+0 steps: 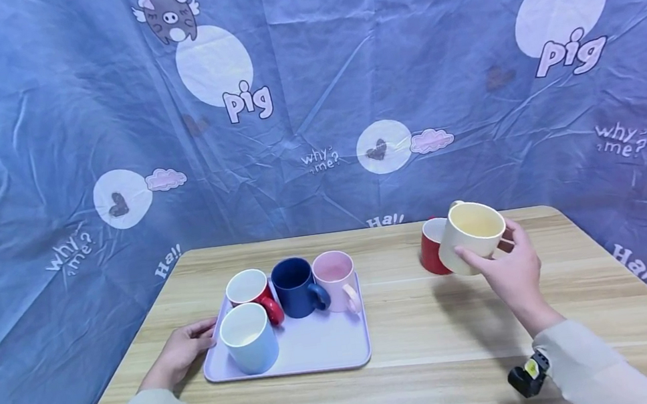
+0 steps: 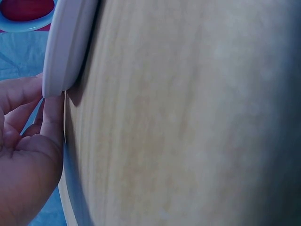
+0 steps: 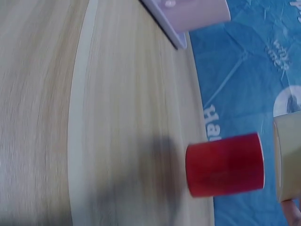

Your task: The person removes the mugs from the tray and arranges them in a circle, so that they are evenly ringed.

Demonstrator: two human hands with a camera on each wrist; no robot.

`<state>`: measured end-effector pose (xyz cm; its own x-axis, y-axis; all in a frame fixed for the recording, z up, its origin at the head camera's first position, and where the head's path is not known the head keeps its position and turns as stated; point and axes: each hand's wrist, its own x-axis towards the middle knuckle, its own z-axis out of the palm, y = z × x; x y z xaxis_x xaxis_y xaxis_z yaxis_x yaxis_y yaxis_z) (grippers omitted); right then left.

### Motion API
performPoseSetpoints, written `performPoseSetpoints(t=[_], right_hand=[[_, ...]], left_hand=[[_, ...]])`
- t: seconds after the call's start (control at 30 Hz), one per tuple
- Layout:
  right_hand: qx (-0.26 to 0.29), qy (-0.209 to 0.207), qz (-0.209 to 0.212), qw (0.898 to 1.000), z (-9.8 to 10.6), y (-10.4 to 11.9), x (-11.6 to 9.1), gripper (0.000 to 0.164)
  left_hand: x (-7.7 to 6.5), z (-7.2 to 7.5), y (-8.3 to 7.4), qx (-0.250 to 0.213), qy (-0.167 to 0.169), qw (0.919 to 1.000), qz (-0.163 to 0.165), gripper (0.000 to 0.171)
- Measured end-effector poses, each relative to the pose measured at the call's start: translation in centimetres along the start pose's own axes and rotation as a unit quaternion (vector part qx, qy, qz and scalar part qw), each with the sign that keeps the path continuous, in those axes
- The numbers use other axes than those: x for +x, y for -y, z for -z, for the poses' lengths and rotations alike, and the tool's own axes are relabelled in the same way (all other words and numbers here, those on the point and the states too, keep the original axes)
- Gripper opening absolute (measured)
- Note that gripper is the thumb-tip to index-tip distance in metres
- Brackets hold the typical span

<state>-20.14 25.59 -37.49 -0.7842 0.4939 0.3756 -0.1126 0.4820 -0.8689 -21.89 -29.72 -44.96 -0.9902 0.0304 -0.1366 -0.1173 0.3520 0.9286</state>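
In the head view my right hand (image 1: pixel 517 272) grips a cream mug (image 1: pixel 470 238), thumb on its near side and fingers at its right. The mug is raised off the table and slightly tilted. Behind it, partly hidden, a red mug (image 1: pixel 434 249) stands on the table. My left hand (image 1: pixel 181 351) holds the left edge of a lilac tray (image 1: pixel 317 351), with fingertips at the rim (image 2: pixel 66 52) in the left wrist view. On the tray stand a light blue mug (image 1: pixel 250 346), a red mug with white inside (image 1: pixel 249 290), a navy mug (image 1: pixel 294 290) and a pink mug (image 1: pixel 334 281).
The wooden table (image 1: pixel 406 380) extends around the tray and between it and the standing red mug. A blue printed cloth (image 1: pixel 316 95) hangs behind the table and along its sides. Black wrist cameras (image 1: pixel 527 379) sit at both sleeves.
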Motion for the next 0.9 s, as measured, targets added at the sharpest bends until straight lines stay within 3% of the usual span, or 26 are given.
performPoseSetpoints(t=[0.5,0.9], right_hand=[[-0.027,-0.045,-0.033,0.998,1.5,-3.0,1.2,0.082],[-0.027,-0.045,-0.067,0.996,0.4,-5.3,1.6,0.089]], left_hand=[[-0.1,0.0,-0.3,0.005,0.000,1.0000,0.004,0.048],[-0.1,-0.1,-0.5,-0.001,0.000,0.9999,0.012,0.048]])
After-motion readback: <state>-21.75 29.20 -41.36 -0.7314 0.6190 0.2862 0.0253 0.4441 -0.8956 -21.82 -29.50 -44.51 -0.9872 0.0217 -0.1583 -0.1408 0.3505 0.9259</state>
